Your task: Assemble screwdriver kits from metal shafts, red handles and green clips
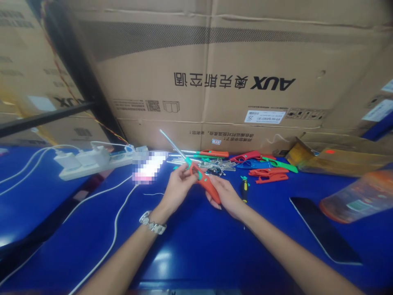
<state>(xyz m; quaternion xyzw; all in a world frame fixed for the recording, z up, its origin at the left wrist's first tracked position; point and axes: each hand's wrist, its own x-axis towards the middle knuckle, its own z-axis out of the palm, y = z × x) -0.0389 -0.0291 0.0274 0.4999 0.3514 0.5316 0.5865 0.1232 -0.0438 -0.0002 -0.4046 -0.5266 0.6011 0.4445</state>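
Note:
Between my two hands is an orange gas lighter (210, 189) with green parts and a long metal tube that points up and to the left. My left hand (178, 184), with a silver watch (152, 222) on its wrist, grips the front of the lighter near the trigger opening. Fingers of my right hand (226, 193) wrap round the handle's lower end. Just behind them lies a pile of metal tubes and wired parts (219, 164). Beside my right hand is a yellow-and-black screwdriver (244, 190).
Orange casings (270, 175) and a blue casing (254, 164) lie at the back. To the right are a dark phone (325, 231) and a clear plastic jar (356, 198). A power strip (89, 164) with white cables stands left. A large cardboard box (233, 49) walls the back.

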